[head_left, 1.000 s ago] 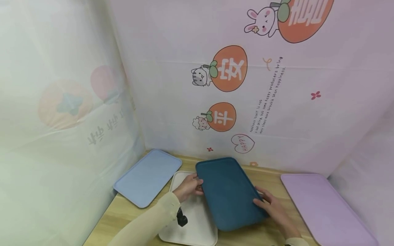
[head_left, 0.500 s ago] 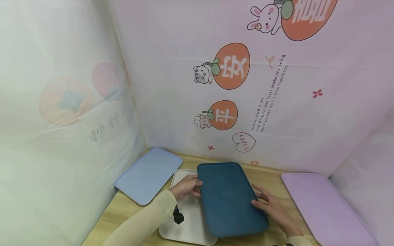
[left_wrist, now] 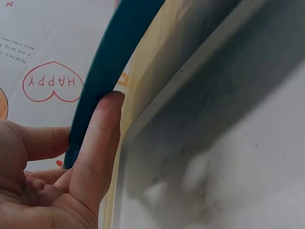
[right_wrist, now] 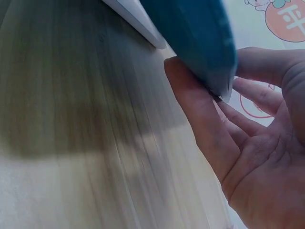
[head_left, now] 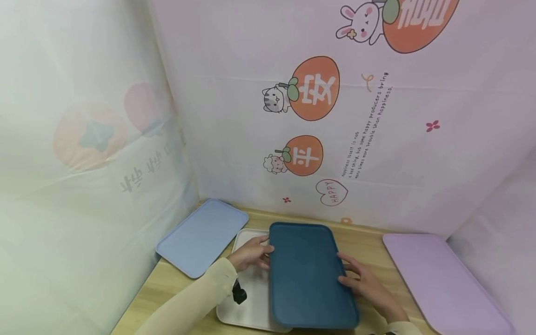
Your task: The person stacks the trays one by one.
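Observation:
Between both hands is a dark teal rectangular tray (head_left: 311, 274), raised above the wooden table (head_left: 146, 295). My left hand (head_left: 250, 255) pinches its left long edge, thumb on one face and fingers underneath, as the left wrist view shows at the teal rim (left_wrist: 102, 71). On the right edge, my right hand (head_left: 366, 284) grips with the thumb over the rim (right_wrist: 205, 52) and fingers below. A white tray (head_left: 244, 309) lies on the table beneath my left hand, its right part hidden by the teal tray.
A light blue tray (head_left: 203, 237) lies at the back left beside the left wall sheet (head_left: 83, 223). To the right is a lilac tray (head_left: 444, 279). A printed white sheet (head_left: 234, 153) hangs behind the table.
The teal tray has turned from a slant to nearly straight, its near end swinging left and toward me over the white tray. Both hands keep hold of it and shift slightly left.

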`<control>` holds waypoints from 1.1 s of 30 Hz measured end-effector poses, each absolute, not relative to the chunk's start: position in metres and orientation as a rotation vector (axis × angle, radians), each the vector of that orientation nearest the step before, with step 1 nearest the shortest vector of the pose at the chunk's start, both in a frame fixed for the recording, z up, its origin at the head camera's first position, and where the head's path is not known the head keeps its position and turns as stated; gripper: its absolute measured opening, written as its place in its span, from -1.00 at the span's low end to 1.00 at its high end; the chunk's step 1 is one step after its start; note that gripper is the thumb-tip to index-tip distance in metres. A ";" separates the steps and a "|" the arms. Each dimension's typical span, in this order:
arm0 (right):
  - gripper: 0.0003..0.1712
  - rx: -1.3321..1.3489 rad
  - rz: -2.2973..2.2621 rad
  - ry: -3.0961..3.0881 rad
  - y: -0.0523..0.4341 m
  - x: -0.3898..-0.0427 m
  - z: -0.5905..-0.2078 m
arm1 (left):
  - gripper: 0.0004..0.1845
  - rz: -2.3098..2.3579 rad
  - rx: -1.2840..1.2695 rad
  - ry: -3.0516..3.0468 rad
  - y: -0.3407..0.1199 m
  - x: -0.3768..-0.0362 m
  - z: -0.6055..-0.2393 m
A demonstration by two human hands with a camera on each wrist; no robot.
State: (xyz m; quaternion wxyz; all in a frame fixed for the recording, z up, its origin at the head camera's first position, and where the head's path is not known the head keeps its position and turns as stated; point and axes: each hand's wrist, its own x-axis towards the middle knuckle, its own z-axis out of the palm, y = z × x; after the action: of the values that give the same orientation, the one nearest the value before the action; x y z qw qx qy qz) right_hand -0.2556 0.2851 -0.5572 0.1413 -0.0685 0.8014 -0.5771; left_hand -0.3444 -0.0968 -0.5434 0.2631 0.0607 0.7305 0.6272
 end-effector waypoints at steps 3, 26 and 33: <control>-0.07 -0.203 -1.669 2.306 0.284 -0.254 -0.557 | -0.25 1.717 0.139 1.986 -0.097 -0.346 -0.544; -0.04 -0.289 -1.760 2.222 0.257 -0.255 -0.561 | 0.02 1.609 0.202 2.201 -0.118 -0.336 -0.536; 0.00 -0.302 -1.779 2.209 0.243 -0.258 -0.569 | -0.01 1.616 0.165 2.243 -0.127 -0.333 -0.535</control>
State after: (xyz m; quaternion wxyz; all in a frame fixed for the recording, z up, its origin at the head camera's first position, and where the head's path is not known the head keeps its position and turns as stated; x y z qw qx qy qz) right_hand -0.2583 0.2434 -0.5694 0.1443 -0.1049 0.7663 -0.6172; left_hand -0.3333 -0.1267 -0.5350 0.1850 0.0585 0.7960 0.5733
